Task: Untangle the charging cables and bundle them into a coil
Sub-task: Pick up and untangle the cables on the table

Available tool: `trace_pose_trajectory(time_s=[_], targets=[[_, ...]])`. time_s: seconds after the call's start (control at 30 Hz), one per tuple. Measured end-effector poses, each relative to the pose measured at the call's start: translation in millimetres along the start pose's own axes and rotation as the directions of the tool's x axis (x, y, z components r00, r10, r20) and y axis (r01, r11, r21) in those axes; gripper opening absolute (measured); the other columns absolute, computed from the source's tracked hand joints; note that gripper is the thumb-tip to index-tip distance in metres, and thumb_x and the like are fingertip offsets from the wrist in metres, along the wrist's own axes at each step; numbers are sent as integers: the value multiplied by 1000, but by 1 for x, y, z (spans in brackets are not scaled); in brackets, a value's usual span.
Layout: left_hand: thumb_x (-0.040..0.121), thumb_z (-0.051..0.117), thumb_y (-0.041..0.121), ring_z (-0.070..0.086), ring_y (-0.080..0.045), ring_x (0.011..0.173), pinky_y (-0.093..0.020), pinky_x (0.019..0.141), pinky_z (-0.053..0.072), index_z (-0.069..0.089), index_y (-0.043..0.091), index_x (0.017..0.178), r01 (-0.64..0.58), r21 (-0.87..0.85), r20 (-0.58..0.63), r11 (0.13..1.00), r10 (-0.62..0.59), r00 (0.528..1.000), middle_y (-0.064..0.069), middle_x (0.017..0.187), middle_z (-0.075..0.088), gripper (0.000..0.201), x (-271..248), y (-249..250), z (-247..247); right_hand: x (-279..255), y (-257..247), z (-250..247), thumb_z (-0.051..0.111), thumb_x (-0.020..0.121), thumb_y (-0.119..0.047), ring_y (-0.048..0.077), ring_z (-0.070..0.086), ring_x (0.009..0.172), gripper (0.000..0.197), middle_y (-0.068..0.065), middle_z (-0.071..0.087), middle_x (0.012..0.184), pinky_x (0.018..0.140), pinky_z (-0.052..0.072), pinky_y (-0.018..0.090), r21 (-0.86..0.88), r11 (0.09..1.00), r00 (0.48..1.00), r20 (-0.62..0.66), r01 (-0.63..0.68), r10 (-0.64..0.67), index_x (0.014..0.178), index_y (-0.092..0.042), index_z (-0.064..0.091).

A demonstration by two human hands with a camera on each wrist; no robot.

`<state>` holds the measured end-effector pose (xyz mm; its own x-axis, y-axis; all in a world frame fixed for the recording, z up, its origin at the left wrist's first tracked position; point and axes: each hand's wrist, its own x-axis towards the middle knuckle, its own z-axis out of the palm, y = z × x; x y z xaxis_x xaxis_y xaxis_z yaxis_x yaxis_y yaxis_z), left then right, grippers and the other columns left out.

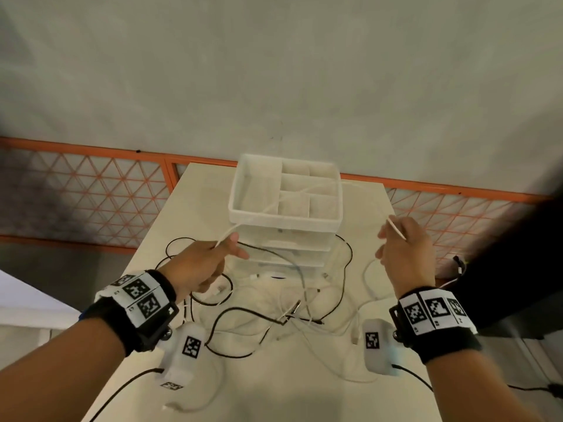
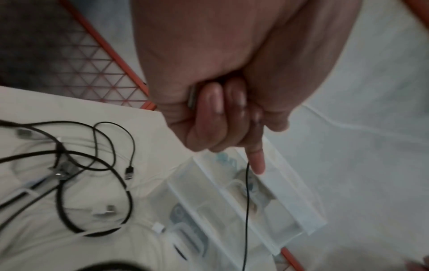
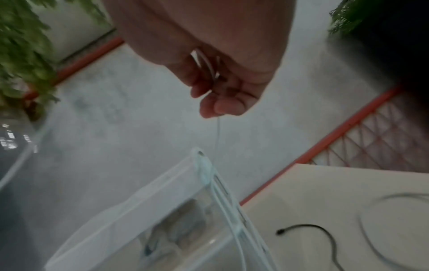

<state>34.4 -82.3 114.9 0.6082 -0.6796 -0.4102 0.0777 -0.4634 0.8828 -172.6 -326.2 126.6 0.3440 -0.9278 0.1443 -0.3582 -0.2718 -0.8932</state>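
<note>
A white cable (image 1: 396, 228) stretches between both raised hands and crosses the top of the clear drawer organizer (image 1: 283, 222). My left hand (image 1: 210, 260) grips one end of it in a fist (image 2: 220, 113) with the index finger pointing out. A thin strand (image 2: 247, 201) that looks dark hangs down from the fist. My right hand (image 1: 402, 248) pinches the other end (image 3: 223, 88); white cable (image 3: 206, 62) lies in the palm and a strand (image 3: 218, 132) drops from the fingertips. A tangle of black and white cables (image 1: 274, 312) lies on the table below (image 2: 69, 165).
The cream table (image 1: 274, 391) is narrow, with the organizer (image 3: 162, 201) at its far end. An orange lattice fence (image 1: 91, 190) runs behind and beside it. A loose black cable end (image 3: 308, 227) lies right of the organizer. Camera units hang under both wrists.
</note>
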Motion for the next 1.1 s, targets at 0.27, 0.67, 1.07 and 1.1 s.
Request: trace_pose_trajectory(time_s=[0.27,0.67,1.07,1.1], targets=[[102,48,30,29,-13,43,-23,42,29,69,6,107,-112,22,-12,993,113,994,3,49,35,32,10,11,37,1,-64,9,58,97,-32,10,66,84,21,-3,66,116,67,46,9,103,923,928,-51,371,-368,118,-30,58],[104,45,19,37,-13,44,-26,44,39,63,4,90,-194,-166,-147,967,171,974,-1,56,42,26,11,8,28,20,2,14,72,85,-8,0,61,85,88,-8,19,165,82,54,24,-148,944,947,184,293,-265,157,-29,25],[103,39,8,47,-12,47,-20,45,38,64,4,85,-187,42,-1,982,187,982,-4,64,53,31,14,7,49,73,-31,13,79,80,-13,16,56,123,104,-12,2,167,95,54,28,-112,899,902,151,423,-405,160,-20,12],[102,40,6,45,-9,45,-21,46,37,65,2,88,-182,24,-5,983,182,983,-5,66,54,30,14,5,49,74,-27,10,80,79,-14,18,55,126,107,-13,2,167,96,54,34,-119,884,889,144,451,-434,160,-20,12]])
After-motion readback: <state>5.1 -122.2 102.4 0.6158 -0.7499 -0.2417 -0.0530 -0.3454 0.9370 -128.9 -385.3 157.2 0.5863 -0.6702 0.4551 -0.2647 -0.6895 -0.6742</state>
